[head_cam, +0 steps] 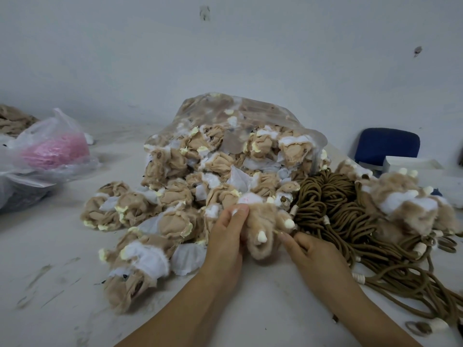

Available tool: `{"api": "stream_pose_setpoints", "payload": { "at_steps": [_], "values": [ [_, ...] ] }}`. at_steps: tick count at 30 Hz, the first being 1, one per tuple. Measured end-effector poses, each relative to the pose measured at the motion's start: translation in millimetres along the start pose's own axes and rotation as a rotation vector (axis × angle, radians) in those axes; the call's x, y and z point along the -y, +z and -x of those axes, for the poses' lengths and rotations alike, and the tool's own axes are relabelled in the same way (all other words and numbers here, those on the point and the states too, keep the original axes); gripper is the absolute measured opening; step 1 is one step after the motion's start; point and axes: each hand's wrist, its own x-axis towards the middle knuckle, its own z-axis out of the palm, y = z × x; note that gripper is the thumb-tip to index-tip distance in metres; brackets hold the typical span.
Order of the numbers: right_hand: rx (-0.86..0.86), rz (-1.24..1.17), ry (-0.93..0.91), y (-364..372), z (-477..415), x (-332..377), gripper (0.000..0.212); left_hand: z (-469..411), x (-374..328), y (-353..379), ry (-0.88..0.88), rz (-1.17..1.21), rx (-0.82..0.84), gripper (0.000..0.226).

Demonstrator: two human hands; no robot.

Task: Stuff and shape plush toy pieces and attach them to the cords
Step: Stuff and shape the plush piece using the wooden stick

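Landmark: the clear bag [250, 116], lying open on the white worktop [50, 284] and spilling tan plush skins toward the camera.
Plush piece [263, 229]: a fluffy tan piece with cream nubs and a white, pink-speckled patch, held just in front of the bag's mouth, above the worktop.
Left hand [226, 236]: fingers curled round the piece's left side, fingertips pressed at the white patch.
Right hand [308, 249]: fingers bent onto the piece's lower right edge, gripping it — the two hands sit close together with only the piece between them.
Loose skins [155, 204]: limp tan-and-white pieces heaped in front of the bag and to its left, some touching the left hand.
Cords [333, 209]: a tangle of brown cords with pale end caps, just right of the bag, running toward the near right corner.
Fluffy pieces [406, 204]: a small heap beyond the cords, right of the bag.
Thin bag [53, 149]: well left of the clear bag — something pink inside.
Blue chair [388, 144]: behind and right of the bag.
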Motion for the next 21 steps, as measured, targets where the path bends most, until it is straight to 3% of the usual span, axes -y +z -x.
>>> {"api": "stream_pose_setpoints", "payload": {
  "at_steps": [7,12,17,21],
  "values": [
    [0.016,-0.004,0.011,1.2,0.4,-3.3,0.046,0.6,2.9,0.0,-0.015,0.000,0.037,0.016],
    [0.014,-0.042,0.033,3.2,0.5,-2.2,0.053,1.3,2.5,1.7,-0.045,0.010,0.036,0.021],
    [0.014,-0.077,0.042,2.7,0.1,-4.8,0.043,3.7,-0.4,4.9,-0.086,0.022,0.110,0.021],
    [0.013,-0.061,0.000,1.2,0.4,-4.8,0.045,2.9,-0.5,4.1,-0.101,-0.072,0.061,0.024]
  ]
}}
